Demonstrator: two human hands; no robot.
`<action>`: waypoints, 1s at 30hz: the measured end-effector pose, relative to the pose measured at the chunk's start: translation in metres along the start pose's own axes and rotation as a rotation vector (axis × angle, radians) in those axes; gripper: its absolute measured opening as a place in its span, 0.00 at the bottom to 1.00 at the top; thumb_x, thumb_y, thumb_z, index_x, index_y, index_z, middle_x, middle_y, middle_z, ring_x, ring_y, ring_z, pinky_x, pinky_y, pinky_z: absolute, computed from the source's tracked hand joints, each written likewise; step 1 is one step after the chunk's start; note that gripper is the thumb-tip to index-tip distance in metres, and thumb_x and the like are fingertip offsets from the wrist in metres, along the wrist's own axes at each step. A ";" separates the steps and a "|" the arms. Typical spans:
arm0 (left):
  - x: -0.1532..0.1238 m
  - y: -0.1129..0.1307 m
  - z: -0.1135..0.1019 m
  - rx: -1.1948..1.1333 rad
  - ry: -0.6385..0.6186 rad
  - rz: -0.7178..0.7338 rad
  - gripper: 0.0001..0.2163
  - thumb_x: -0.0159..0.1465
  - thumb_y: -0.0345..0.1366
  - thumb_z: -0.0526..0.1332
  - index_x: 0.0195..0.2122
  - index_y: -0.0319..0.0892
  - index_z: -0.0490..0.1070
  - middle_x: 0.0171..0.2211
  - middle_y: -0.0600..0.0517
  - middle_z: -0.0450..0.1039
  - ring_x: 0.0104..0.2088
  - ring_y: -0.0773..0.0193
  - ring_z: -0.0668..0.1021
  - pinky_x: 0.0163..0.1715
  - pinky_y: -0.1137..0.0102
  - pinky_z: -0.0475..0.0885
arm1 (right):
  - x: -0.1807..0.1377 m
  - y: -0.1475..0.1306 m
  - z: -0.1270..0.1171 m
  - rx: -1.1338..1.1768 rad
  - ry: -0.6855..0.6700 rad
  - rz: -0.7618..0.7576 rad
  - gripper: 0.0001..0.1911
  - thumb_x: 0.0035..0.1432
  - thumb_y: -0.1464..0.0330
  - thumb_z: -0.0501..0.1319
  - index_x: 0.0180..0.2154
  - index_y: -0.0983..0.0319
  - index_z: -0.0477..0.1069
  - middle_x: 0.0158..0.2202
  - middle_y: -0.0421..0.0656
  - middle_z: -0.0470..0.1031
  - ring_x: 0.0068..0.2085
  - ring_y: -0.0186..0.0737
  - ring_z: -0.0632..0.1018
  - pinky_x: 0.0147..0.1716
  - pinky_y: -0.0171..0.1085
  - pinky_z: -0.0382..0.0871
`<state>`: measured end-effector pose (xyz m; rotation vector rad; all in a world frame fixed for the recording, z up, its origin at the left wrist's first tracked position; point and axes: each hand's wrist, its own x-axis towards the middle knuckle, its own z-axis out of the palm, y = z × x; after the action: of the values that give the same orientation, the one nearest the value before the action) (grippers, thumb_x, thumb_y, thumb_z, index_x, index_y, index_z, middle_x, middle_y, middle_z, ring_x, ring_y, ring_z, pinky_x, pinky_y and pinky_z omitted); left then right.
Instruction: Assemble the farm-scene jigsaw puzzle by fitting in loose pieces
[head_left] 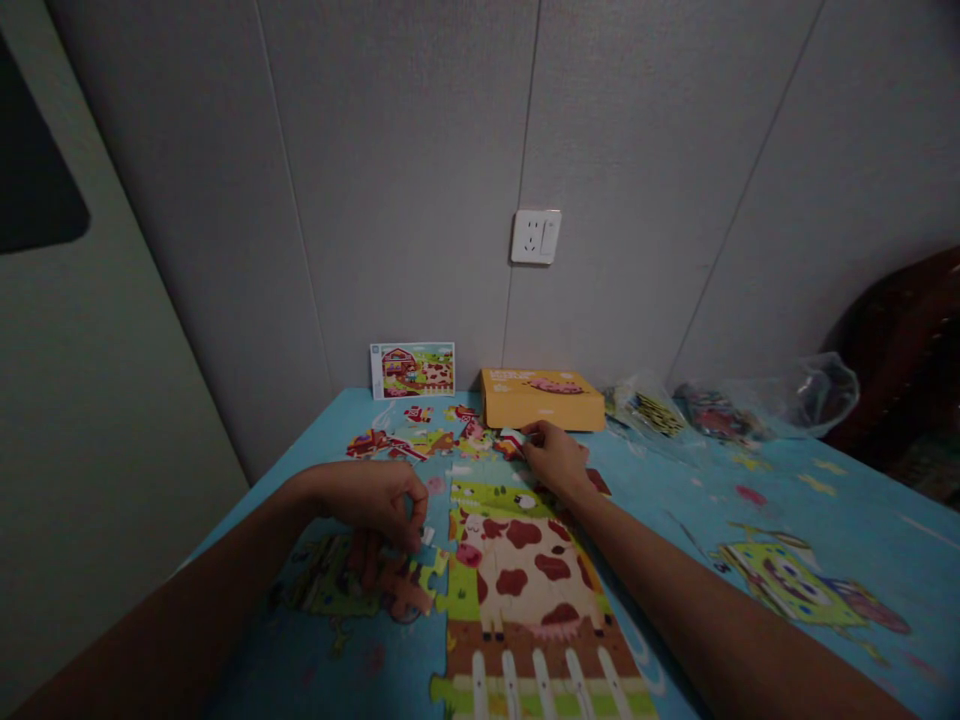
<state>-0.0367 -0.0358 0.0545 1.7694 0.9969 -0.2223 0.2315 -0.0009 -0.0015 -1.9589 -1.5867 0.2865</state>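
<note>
A partly assembled jigsaw puzzle with a spotted cow and a white fence lies on the blue tablecloth. Left of it, my left hand is closed, thumb and fingertips pinching a puzzle piece of which a pale edge shows. Just below the fingers, a brown and green puzzle piece sits against the puzzle's left edge. My right hand reaches past the puzzle's top edge, its fingers closed on a red and white puzzle piece. Loose puzzle pieces lie scattered beyond the hands.
Against the wall lean a reference picture card and, right of it, an orange box. Clear plastic bags with pieces inside are at the back right. A dark red chair stands beyond the table's right edge.
</note>
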 end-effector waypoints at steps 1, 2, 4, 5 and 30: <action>0.000 0.001 0.001 0.003 0.004 0.012 0.13 0.50 0.44 0.67 0.29 0.42 0.68 0.17 0.56 0.72 0.14 0.66 0.72 0.15 0.73 0.66 | 0.000 0.001 0.000 -0.002 0.001 -0.005 0.15 0.52 0.67 0.57 0.43 0.57 0.73 0.39 0.42 0.79 0.46 0.45 0.75 0.50 0.45 0.53; 0.000 0.002 0.001 -0.004 0.002 0.015 0.13 0.50 0.45 0.67 0.29 0.42 0.69 0.17 0.56 0.72 0.15 0.66 0.72 0.15 0.74 0.65 | 0.001 0.001 0.001 -0.006 0.003 -0.009 0.15 0.52 0.67 0.57 0.43 0.57 0.73 0.39 0.41 0.79 0.46 0.45 0.75 0.50 0.45 0.53; 0.000 0.003 0.004 -0.037 -0.032 -0.009 0.13 0.50 0.45 0.67 0.29 0.42 0.70 0.17 0.56 0.72 0.14 0.65 0.71 0.14 0.74 0.64 | 0.001 0.002 0.001 -0.015 0.002 -0.014 0.15 0.52 0.67 0.57 0.43 0.56 0.73 0.39 0.41 0.79 0.46 0.45 0.75 0.49 0.45 0.54; 0.000 0.004 0.005 -0.055 -0.063 -0.034 0.13 0.50 0.45 0.66 0.29 0.43 0.70 0.17 0.56 0.71 0.14 0.65 0.71 0.14 0.74 0.64 | 0.002 0.002 0.002 -0.021 0.002 -0.015 0.15 0.52 0.67 0.57 0.43 0.56 0.73 0.38 0.41 0.79 0.46 0.45 0.75 0.49 0.45 0.54; 0.013 0.001 0.014 0.044 -0.213 -0.183 0.14 0.53 0.44 0.65 0.18 0.41 0.66 0.16 0.50 0.73 0.14 0.62 0.73 0.12 0.71 0.67 | 0.000 0.000 0.002 -0.053 0.000 -0.011 0.15 0.52 0.67 0.57 0.43 0.57 0.73 0.40 0.43 0.79 0.48 0.47 0.74 0.49 0.46 0.54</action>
<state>-0.0234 -0.0413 0.0412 1.6539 1.0049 -0.5404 0.2309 -0.0008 -0.0031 -1.9892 -1.6197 0.2425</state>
